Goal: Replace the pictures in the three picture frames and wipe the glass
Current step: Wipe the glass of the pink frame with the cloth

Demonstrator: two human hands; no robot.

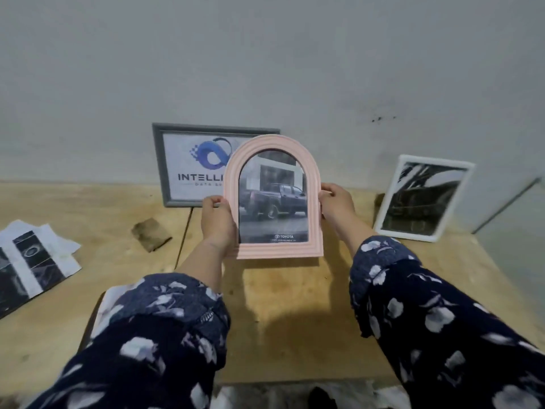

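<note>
- Nearest the camera, two forearms in dark flowered sleeves reach forward over the wooden table, so the work sits squarely in front of the person.
- The left hand grips the left edge of the pink arched frame, and the right hand grips its right edge. On both, the fingers curl round the rim rather than across the glass, probably to keep the glass free of marks.
- The pink frame is held upright above the table, glass toward the person, with a truck picture showing inside. This looks like a check of the fit or the glass.
- A brownish cloth lies left of the hands, within reach for wiping.
- Loose printed pictures lie at the far left.
- A white frame leans at the right.
- A grey frame stands against the wall, out of the working area.
</note>
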